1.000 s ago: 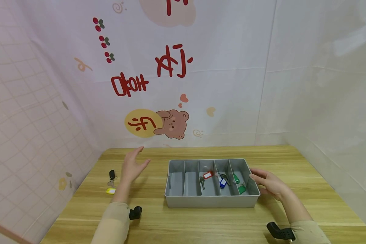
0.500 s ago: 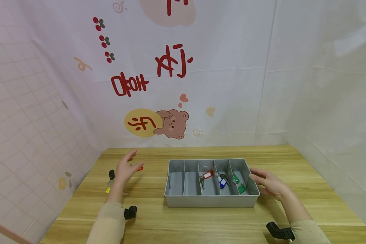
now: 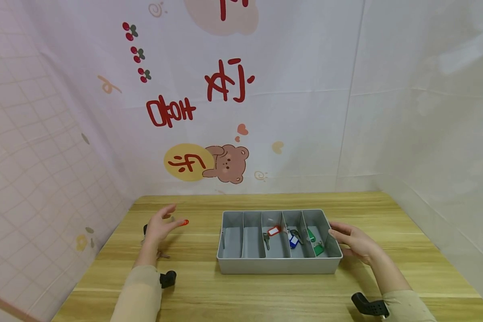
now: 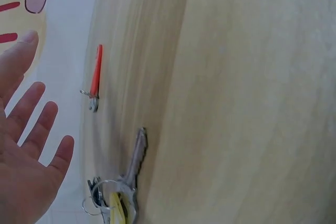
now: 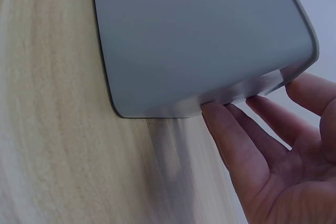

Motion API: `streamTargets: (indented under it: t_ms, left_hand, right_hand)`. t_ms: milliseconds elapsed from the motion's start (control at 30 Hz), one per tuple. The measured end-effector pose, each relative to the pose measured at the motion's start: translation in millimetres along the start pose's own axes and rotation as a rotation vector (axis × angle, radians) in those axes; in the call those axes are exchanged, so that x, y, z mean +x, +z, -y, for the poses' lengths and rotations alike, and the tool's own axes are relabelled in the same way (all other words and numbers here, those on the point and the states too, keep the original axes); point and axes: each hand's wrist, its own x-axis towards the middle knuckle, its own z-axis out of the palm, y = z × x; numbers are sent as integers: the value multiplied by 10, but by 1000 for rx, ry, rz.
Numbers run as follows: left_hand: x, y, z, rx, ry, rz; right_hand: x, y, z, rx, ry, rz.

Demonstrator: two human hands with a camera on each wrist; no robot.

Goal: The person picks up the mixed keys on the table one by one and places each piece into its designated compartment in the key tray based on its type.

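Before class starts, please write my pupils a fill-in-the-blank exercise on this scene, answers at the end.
The left hand holds ___.
Of the two ends of the gray divided tray, left and right, the right hand touches the ___ one.
The tray has ___ compartments.
The key tag in the middle compartment has a ___ frame.

Missing words: nothing; right; five; red.

The left arm [image 3: 146, 257] stretches over the desk [image 3: 241, 297], its left hand [image 3: 158, 227] hovering near the far left corner, thumb apart, fingers parted and gently bent. The right arm [image 3: 392, 275] slants in from the near right; the right hand [image 3: 357, 243] grips with bent fingers, well in from the right edge. Pale sleeves [image 3: 137, 293] cover both forearms
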Motion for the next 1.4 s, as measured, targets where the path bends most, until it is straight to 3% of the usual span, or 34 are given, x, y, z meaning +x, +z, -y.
streamTargets:
  t_ms: [333, 600, 1400]
  left_hand:
    - [-19, -25, 140, 0, -32, -1]
    - [-18, -20, 162, 32, -53, 4]
    - [16, 41, 241, 65, -67, -67]
  right_hand:
    - [0, 8, 0, -4, 5, -2]
    - [2, 12, 2, -4, 15, -11]
    - [-6, 4, 10, -3, 10, 0]
